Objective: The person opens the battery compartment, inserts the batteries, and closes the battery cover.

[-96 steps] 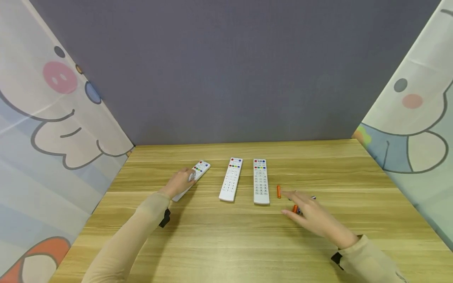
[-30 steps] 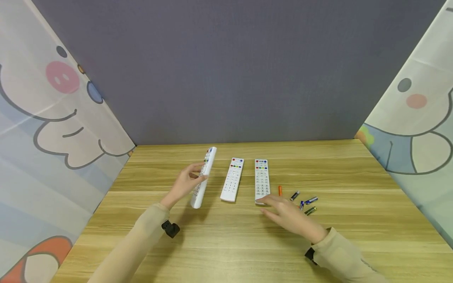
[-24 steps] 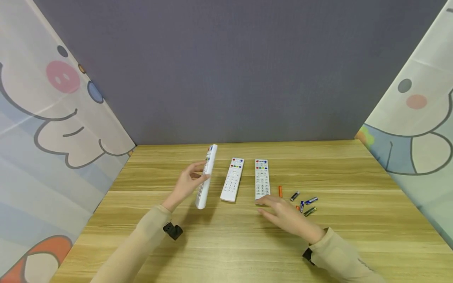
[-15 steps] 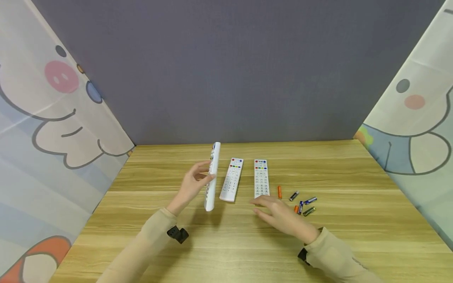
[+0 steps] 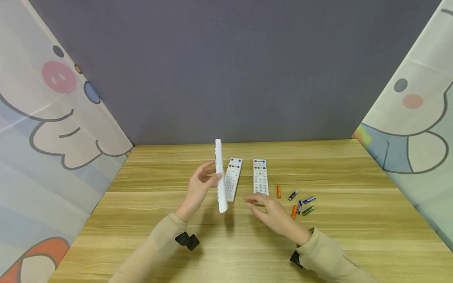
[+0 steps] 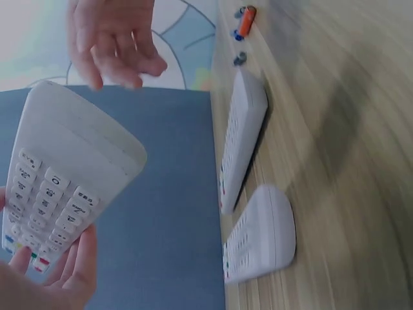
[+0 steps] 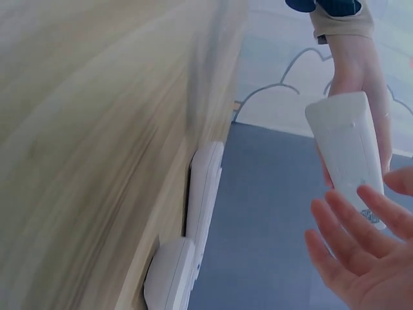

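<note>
Holds white remote control (image 5: 221, 186) in left grip (image 5: 198, 188), pinched between thumb and fingers above the worktop (image 5: 233, 257), with long axis running near to far. Lies left of, and apart from, empty, loosely spread right grip (image 5: 274, 214).

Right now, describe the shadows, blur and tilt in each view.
Head view: fairly sharp, soft shadows on the table below the raised remote; left wrist view: turned sideways, the right grip and batteries somewhat soft; right wrist view: also sideways, slightly hazy.
</note>
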`<state>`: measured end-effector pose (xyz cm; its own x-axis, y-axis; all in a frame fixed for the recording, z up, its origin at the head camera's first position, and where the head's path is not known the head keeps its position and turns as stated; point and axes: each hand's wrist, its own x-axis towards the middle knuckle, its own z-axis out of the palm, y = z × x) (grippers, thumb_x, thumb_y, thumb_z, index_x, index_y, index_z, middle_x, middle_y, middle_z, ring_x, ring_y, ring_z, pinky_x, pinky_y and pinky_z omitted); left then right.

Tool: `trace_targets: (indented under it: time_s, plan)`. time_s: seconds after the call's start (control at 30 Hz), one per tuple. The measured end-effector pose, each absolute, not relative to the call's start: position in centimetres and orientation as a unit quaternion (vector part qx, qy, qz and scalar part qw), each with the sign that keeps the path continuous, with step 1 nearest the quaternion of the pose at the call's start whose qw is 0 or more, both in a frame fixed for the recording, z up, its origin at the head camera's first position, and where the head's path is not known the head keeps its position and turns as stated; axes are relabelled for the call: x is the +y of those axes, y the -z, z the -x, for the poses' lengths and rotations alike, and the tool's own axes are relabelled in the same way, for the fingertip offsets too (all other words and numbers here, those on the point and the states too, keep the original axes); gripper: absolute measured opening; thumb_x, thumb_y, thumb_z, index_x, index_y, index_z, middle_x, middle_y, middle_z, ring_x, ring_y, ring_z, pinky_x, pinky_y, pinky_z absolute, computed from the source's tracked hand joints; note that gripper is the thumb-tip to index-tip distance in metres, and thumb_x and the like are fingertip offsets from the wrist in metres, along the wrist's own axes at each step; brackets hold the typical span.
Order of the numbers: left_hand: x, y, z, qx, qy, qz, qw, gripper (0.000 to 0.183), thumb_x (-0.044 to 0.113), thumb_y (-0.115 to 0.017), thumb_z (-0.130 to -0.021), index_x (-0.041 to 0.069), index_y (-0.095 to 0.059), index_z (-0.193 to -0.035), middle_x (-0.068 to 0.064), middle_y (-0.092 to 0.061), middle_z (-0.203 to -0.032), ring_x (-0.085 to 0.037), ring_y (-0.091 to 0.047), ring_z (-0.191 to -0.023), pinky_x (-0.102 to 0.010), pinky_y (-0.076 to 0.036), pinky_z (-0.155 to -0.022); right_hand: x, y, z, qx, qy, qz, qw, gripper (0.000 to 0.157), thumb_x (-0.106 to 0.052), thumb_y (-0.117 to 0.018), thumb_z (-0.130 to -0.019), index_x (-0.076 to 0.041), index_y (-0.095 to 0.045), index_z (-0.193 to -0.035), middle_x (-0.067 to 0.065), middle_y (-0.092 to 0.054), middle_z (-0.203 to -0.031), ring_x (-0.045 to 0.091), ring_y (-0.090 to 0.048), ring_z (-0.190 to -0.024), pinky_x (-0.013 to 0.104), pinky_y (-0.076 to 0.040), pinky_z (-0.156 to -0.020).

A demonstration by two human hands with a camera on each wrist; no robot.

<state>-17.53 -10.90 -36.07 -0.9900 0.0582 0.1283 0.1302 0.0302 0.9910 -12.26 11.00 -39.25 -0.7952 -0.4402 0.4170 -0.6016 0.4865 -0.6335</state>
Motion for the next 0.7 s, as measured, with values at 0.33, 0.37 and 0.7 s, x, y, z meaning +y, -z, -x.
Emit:
trace_targets:
  time_s: [0.33, 0.37, 0.7]
  plan:
    - [-9.9, 36.2, 16.6, -0.676, 0.736, 0.038, 0.018, 0.047, 0.005, -0.062, -0.08, 0.008, -0.046, -0.125, -0.019, -0.054, -0.112, -0.018, -0.059, -0.086, -0.034, -0.053, -0.073, 10.1, 39.0, 12.0, -0.808, -0.536, -0.243, 0.032, 0.025, -0.013, -0.053, -0.088, 0.0, -0.056, -0.109, 0.013, -0.061, -0.104, 0.024, -0.059, -0.089, 0.03, -0.051, -0.079]
    - [-9.8, 36.2, 16.5, -0.673, 0.739, 0.036, 0.016, 0.047, 0.006, -0.061, -0.08, 0.007, -0.045, -0.125, -0.019, -0.054, -0.112, -0.018, -0.059, -0.086, -0.033, -0.053, -0.073, 10.0, 39.0, 11.9, -0.799, -0.553, -0.235, 0.023, 0.025, -0.013, -0.054, -0.088, 0.001, -0.056, -0.109, 0.014, -0.06, -0.104, 0.025, -0.059, -0.089, 0.029, -0.051, -0.079]
    - [-8.8, 36.2, 15.7, -0.627, 0.778, 0.015, 0.032, 0.046, 0.004, -0.061, -0.08, 0.004, -0.045, -0.123, -0.016, -0.054, -0.11, -0.015, -0.059, -0.082, -0.033, -0.053, -0.073, 9.0, 39.3, 11.8, -0.738, -0.653, -0.167, -0.032, 0.032, -0.017, -0.057, -0.086, 0.002, -0.053, -0.112, 0.017, -0.055, -0.111, 0.021, -0.055, -0.097, 0.025, -0.048, -0.083]
